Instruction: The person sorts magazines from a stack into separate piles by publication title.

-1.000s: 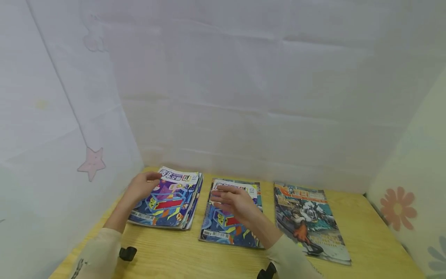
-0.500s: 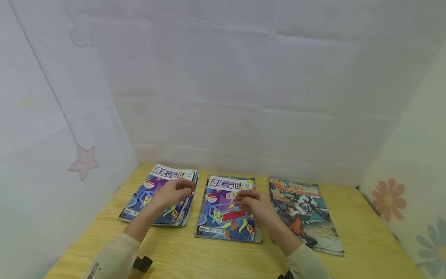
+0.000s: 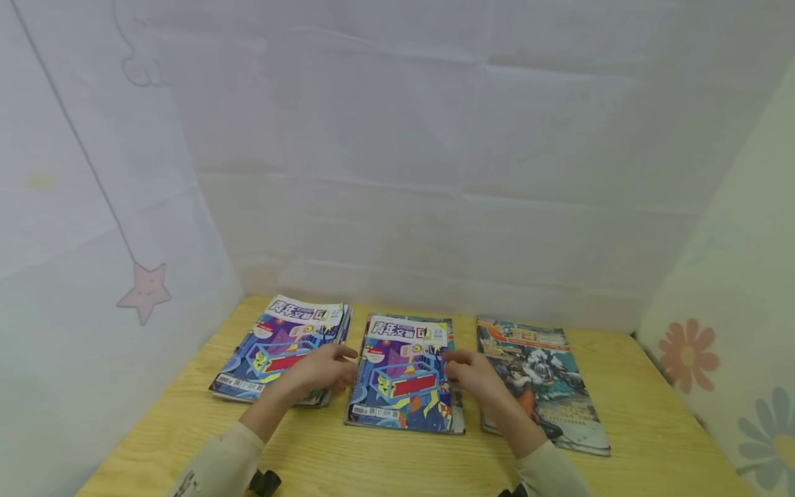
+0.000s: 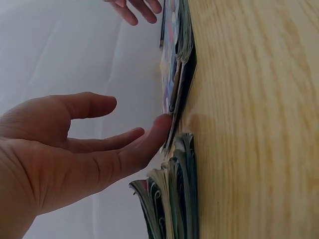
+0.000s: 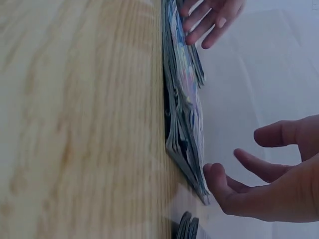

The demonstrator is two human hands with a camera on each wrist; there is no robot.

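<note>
In the head view, a small stack of magazines with a purple and blue cover (image 3: 404,383) lies mid-table between my hands. My left hand (image 3: 324,367) is at its left side, over the edge of a thicker stack with the same cover (image 3: 273,345). At the stack's right side is my right hand (image 3: 475,376), fingers bent loosely. The left wrist view has my left hand (image 4: 84,149) with thumb and fingers apart, a fingertip right at the magazines' edge. In the right wrist view, my right hand (image 5: 279,181) has its fingertips close to the pages' edge.
A magazine with a fantasy figure cover (image 3: 546,393) lies to the right, on top of another. All rest on a yellow wooden table (image 3: 360,469). Behind stands a white cloth backdrop (image 3: 397,172), with patterned side panels carrying a pink star (image 3: 145,293) and flowers (image 3: 689,355).
Both hands have moved right: the left from over the left stack to the middle stack's left side, the right from over the middle stack to its right side. The camera view shifted slightly.
</note>
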